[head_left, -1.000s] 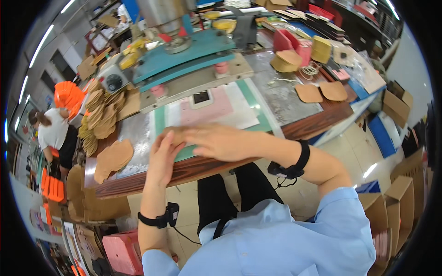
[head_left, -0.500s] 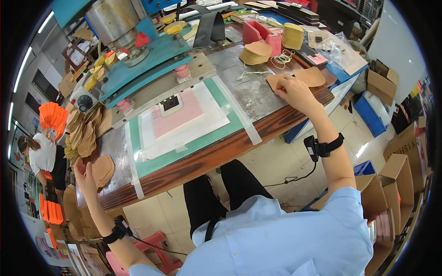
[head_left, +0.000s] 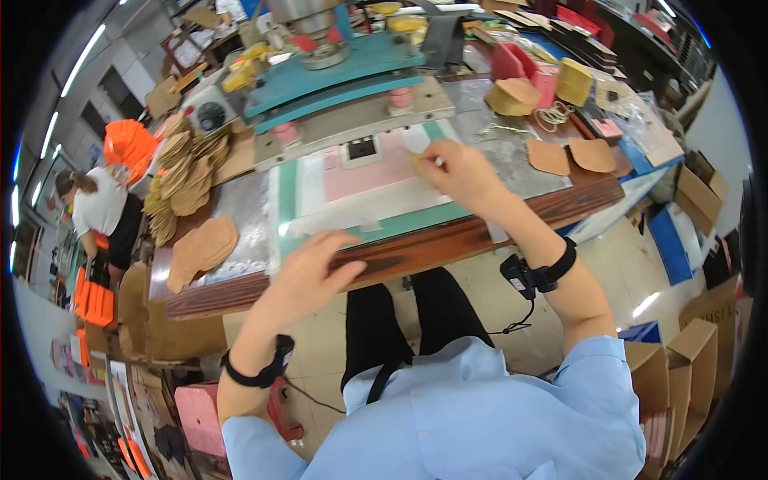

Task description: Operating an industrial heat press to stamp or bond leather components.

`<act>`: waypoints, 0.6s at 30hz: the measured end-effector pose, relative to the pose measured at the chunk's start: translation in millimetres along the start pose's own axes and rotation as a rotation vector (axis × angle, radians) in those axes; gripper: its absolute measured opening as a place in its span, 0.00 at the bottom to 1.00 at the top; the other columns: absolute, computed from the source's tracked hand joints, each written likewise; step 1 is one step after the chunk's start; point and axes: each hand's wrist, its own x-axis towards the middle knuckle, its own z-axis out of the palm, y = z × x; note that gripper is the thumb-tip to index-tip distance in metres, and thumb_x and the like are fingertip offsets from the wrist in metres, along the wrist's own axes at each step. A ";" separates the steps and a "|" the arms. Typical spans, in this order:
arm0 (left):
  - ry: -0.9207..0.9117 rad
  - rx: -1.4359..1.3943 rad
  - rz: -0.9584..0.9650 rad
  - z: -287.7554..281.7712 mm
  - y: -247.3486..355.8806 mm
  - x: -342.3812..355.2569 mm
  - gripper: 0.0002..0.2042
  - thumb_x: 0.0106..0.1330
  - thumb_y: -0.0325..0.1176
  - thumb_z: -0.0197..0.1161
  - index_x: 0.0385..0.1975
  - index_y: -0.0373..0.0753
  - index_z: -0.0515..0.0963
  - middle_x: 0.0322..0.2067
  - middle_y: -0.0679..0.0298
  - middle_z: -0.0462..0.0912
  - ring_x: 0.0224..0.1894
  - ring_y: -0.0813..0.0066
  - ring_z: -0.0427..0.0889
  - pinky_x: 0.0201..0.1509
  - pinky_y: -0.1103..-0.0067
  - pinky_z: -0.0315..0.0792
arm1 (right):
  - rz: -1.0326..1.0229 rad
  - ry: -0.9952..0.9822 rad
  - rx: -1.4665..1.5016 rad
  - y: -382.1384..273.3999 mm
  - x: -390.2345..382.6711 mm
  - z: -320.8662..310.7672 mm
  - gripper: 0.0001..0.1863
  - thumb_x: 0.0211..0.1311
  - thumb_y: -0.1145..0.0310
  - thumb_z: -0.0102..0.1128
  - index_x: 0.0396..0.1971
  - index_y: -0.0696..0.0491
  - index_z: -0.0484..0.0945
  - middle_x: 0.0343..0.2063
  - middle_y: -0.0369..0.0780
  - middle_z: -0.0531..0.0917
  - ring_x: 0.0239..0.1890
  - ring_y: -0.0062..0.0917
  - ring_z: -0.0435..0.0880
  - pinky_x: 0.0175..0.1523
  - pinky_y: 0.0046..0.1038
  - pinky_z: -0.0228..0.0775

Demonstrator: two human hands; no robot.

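My right hand [head_left: 468,182] is over the right part of the pink sheet [head_left: 372,174], fingers pinched on a thin tan piece [head_left: 417,166] seen nearly edge-on; my fingers hide much of it. My left hand [head_left: 308,270] hovers at the bench's front edge, fingers apart and holding nothing. A small white frame with a dark centre [head_left: 361,150] lies on the pink sheet, which rests on a white sheet over a green mat [head_left: 412,221]. To the right, a tan leather-like piece [head_left: 547,157] lies beside another rounded tan piece [head_left: 592,154].
Behind the mat stands a press with a teal plate [head_left: 336,76]. Tan cut pieces [head_left: 210,246] overlap at the bench's left, near taller piles [head_left: 180,172]. A tan stack [head_left: 512,97], a pink holder [head_left: 534,74] and cord [head_left: 552,117] sit back right. Another person [head_left: 100,204] bends at far left.
My right hand has left the tan pieces at right and moved left over the pink sheet. From the left pile, my left hand has come inward to the front edge. The view has shifted.
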 end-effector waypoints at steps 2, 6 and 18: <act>0.025 0.131 0.100 5.9 -3.4 8.4 0.17 0.61 0.34 0.58 0.48 0.34 0.70 0.47 0.55 0.73 0.48 0.60 0.74 0.51 0.73 0.68 | -0.139 -0.088 0.090 -21.5 8.5 26.7 0.11 0.58 0.65 0.55 0.34 0.58 0.76 0.25 0.46 0.80 0.26 0.32 0.80 0.33 0.29 0.71; 0.165 0.388 0.216 21.6 -18.3 21.5 0.21 0.61 0.39 0.58 0.50 0.33 0.68 0.52 0.53 0.70 0.54 0.54 0.69 0.56 0.68 0.65 | -0.230 -0.305 0.026 -33.0 5.8 34.3 0.11 0.60 0.67 0.51 0.39 0.58 0.74 0.31 0.47 0.79 0.37 0.40 0.78 0.43 0.34 0.70; 0.174 0.696 0.176 40.1 -43.5 71.1 0.30 0.63 0.51 0.51 0.55 0.31 0.65 0.56 0.51 0.68 0.61 0.58 0.63 0.64 0.68 0.56 | -0.511 -0.463 -0.347 -13.9 -13.7 21.1 0.18 0.54 0.75 0.52 0.45 0.65 0.68 0.47 0.49 0.73 0.51 0.41 0.71 0.54 0.33 0.65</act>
